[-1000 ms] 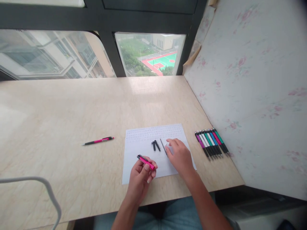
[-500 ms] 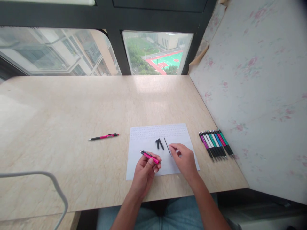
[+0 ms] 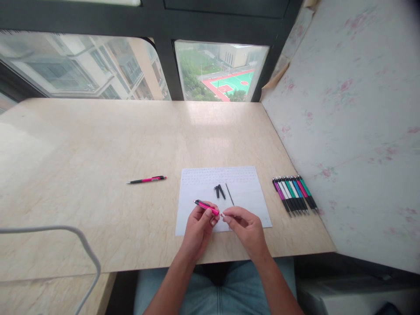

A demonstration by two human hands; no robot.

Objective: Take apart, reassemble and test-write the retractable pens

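Note:
My left hand (image 3: pixel 200 225) is closed around a pink pen barrel (image 3: pixel 207 206), its black clip end pointing up and left. Close to the barrel's lower right end, my right hand (image 3: pixel 247 227) has thumb and fingertips pinched together; whatever sits between them is too small to make out. Both hands are over a sheet of paper (image 3: pixel 193 218) with rows of writing along its top. Above the hands, two short black pen parts (image 3: pixel 219 191) lie on the sheet, with a thin dark refill (image 3: pixel 229 194) to their right.
To the left lies a pink and black pen (image 3: pixel 146 180). A row of several coloured pens (image 3: pixel 294 195) rests at the right, near the flowered wall (image 3: pixel 354 131). A grey cable (image 3: pixel 75 232) curves over the table's (image 3: pixel 98 144) left front part. Windows stand behind the table.
My right hand has moved left from beside the refill to the end of the pink barrel. My left hand still holds the barrel. The camera view has shifted slightly.

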